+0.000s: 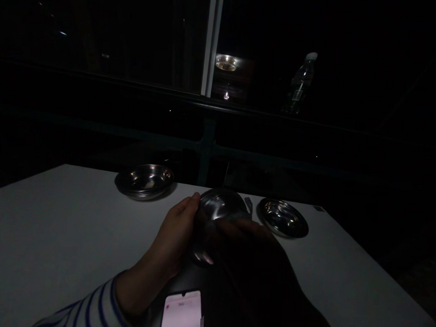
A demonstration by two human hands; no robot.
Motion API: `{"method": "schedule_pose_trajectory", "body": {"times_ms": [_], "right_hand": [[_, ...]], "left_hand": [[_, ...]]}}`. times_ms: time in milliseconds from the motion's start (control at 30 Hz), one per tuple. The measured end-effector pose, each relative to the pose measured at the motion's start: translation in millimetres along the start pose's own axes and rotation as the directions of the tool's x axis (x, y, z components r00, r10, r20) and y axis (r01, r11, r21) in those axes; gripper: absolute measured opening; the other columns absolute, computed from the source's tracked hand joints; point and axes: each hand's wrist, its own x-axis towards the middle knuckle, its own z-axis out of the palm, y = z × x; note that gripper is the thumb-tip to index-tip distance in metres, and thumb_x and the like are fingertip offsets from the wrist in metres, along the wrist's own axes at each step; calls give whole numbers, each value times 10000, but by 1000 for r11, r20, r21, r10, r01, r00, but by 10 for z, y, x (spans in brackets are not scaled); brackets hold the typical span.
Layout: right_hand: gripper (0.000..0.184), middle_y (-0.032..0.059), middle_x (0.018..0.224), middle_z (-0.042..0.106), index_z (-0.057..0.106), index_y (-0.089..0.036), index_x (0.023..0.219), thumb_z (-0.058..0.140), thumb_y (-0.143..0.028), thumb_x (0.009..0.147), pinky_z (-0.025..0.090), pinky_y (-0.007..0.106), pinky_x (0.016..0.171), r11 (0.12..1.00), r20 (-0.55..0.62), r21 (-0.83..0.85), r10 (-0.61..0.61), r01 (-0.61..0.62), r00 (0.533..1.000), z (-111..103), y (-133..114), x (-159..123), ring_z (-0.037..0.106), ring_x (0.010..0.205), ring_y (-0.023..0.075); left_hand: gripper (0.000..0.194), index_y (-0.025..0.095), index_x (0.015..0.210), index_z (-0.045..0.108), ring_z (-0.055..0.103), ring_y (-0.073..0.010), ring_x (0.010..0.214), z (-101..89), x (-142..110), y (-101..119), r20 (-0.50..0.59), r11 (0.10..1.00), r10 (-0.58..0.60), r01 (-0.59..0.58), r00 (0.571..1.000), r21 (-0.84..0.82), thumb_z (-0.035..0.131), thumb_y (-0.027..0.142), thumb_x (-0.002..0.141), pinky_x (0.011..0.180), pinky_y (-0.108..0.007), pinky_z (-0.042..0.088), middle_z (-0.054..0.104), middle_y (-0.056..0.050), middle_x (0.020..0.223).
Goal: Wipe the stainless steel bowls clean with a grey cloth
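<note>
My left hand (180, 224) grips a round steel dish (220, 204) by its left rim, thumb on top. The dish is tilted up above the table. My right hand (258, 246) is in deep shadow in front of the dish's right side. Its fingers are bent together over the dish's surface, and what they hold, if anything, is lost in the dark. Below the dish, a phone (182, 310) shows a lit pinkish screen.
Stacked steel dishes (145, 194) stand at the white table's (58, 234) back left, and another steel dish (283, 217) at the right. A small patterned item (248, 202) lies between. Beyond are a dark window with a pale frame (212, 44) and a plastic bottle (301, 85).
</note>
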Motion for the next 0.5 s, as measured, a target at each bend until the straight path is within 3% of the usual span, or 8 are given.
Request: {"method": "schedule_pose_trajectory", "body": {"times_ms": [133,333,500], "right_hand": [[273,60,1019,595,548,-159,1077,418,-169,838,445,325,720,1000,11,2,29,-29,1000,5,2,65,495,940,192],[292,56,976,602,535,-186,1106,385,-246,864,436,316,703,999,-8,29,40,-40,999,46,-12,49,508,900,183],[295,77,1039,603,546,-140,1092,441,-181,820,443,333,681,996,103,-6,95,-94,990,-57,120,101,502,902,210]], "left_hand": [[282,166,680,557,492,-107,486,16,-27,-10,17,1000,-22,21,1000,19,604,443,661,471,-210,372,529,38,523],[279,165,673,558,499,-109,518,20,-51,15,36,998,20,-22,999,59,609,439,660,520,-220,390,522,43,542],[293,157,670,583,489,-104,502,19,-55,25,25,995,21,-23,999,93,594,450,669,475,-204,361,549,27,547]]}}
